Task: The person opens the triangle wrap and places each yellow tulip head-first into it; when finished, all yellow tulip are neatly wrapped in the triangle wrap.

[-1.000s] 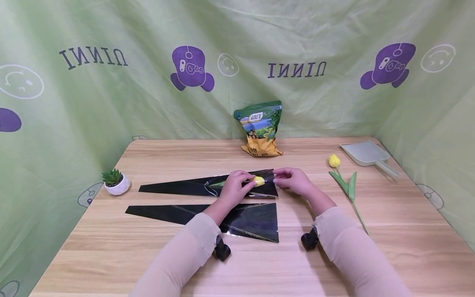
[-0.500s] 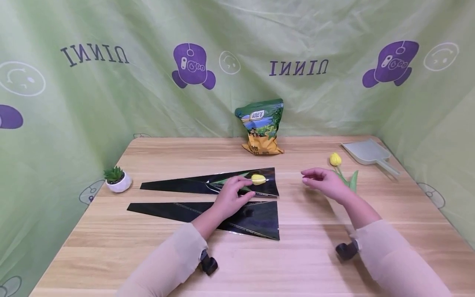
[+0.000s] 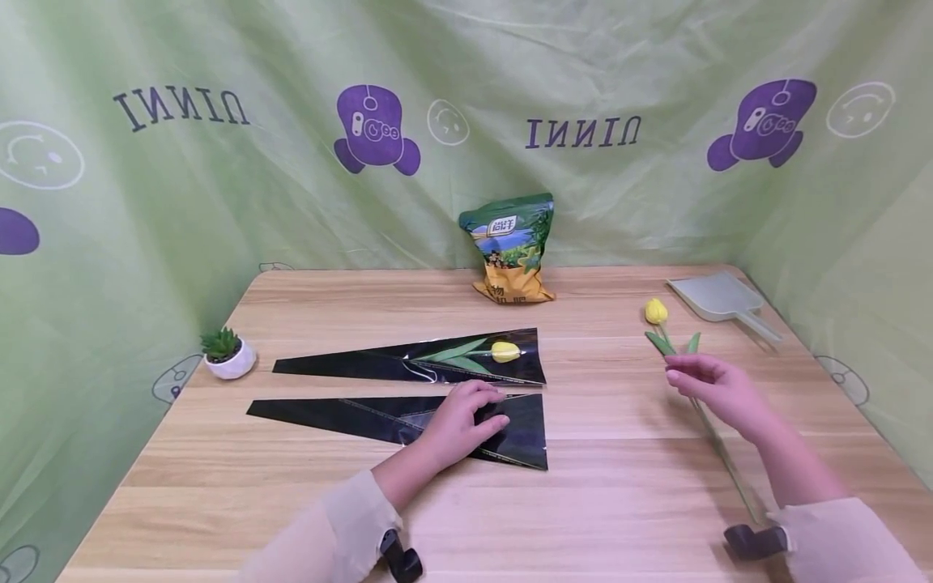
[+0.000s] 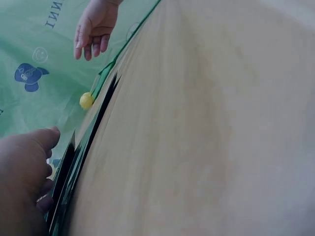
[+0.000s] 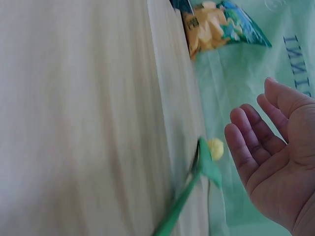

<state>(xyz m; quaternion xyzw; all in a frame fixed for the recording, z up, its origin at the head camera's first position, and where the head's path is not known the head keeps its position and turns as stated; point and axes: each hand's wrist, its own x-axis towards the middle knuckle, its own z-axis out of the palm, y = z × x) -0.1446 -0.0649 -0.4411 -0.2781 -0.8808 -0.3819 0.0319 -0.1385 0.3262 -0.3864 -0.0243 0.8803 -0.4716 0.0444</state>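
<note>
My left hand [image 3: 461,423] is over the nearer black flower sleeve [image 3: 313,412], its fingers loosely bent and holding nothing. Just beyond lies a second black sleeve [image 3: 342,364] with a yellow tulip [image 3: 505,351] inside, its leaves showing through the clear front. On the right, my right hand [image 3: 732,401] hovers over the stem of another yellow tulip [image 3: 656,312], which lies on the table. In the right wrist view, that hand [image 5: 275,152] has loosely curved fingers, a gap from the green leaves [image 5: 209,169], and nothing in its grasp.
A green and yellow printed bag [image 3: 510,251] stands at the table's back. A grey dustpan [image 3: 717,298] lies at the back right. At the left edge sits a small succulent in a white pot [image 3: 232,362]. A green curtain [image 3: 466,73] hangs behind the wooden table [image 3: 583,502].
My right hand has left the far sleeve's open end and moved right to the loose tulip. My left hand has let go of the sleeved tulip and come back over the nearer sleeve.
</note>
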